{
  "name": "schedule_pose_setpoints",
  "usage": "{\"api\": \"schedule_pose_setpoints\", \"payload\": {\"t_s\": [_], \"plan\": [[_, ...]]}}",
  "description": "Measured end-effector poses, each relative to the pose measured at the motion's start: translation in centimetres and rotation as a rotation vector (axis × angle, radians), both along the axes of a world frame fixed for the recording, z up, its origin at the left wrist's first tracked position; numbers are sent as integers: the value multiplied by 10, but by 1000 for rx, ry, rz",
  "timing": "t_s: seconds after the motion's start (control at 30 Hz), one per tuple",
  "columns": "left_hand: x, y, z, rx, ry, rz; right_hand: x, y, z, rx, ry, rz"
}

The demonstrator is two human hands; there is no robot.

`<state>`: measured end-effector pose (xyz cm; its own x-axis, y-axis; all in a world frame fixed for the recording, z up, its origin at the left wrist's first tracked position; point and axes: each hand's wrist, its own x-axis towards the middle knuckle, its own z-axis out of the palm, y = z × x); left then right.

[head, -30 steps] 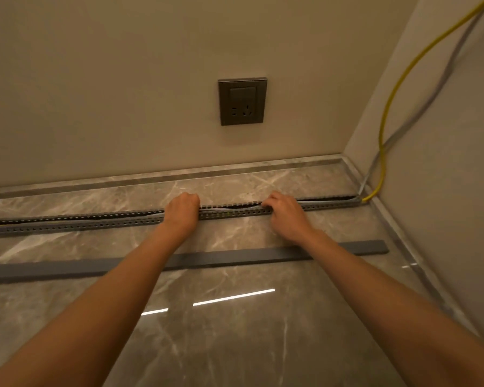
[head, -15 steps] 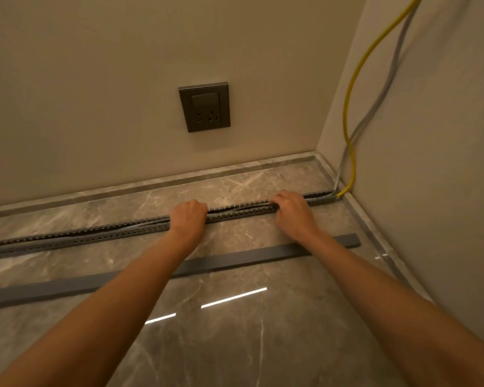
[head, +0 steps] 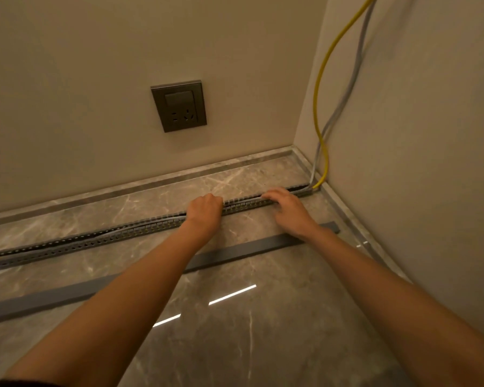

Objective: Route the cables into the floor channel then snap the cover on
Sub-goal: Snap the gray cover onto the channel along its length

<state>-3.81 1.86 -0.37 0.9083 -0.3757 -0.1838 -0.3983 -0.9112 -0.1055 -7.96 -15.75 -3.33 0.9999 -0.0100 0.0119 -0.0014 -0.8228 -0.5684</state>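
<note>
The channel (head: 109,238) lies on the floor (head: 235,344) with its long axis running from the left edge up and right toward the room corner, roughly parallel to the back wall (head: 95,79). It is a grey plastic trough with slotted, comb-like side walls, its top uncovered. Grey cables (head: 344,107) and a yellow cable (head: 317,88) come down the right wall (head: 430,135), bend at the corner and enter the channel's right end; a grey cable rides at the top of the trough left of the hands. The left hand (head: 204,212) rests on the channel with its fingers curled down over the rim; whether they pinch a cable cannot be told. The right hand (head: 287,208) lies on the channel nearer the corner, fingers bent loosely over its top, what lies under them hidden. The cover (head: 249,250), a flat, smooth grey strip, lies loose on the floor just nearer the person, parallel to the channel and apart from it, under both forearms. The floor is glossy grey-brown marble-look tile with pale veins and bright light reflections. A dark square socket (head: 179,106) sits on the matte beige back wall.
</note>
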Motion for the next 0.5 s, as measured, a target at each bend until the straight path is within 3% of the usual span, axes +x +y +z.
{"api": "schedule_pose_setpoints", "payload": {"t_s": [0.07, 0.23, 0.4, 0.5], "plan": [[-3, -2, 2, 13, -2, 4, -5, -13, 0, 3, 17, -39], [-13, -15, 4, -96, -68, -81, -20, -47, 12, -60, 293, 8], [-29, -33, -2, -156, 224, -280, -22, -55, 15, -311, 419, 103], [-39, -37, -11, -152, 266, -314, -23, -51, 13, -363, 390, 146]]}}
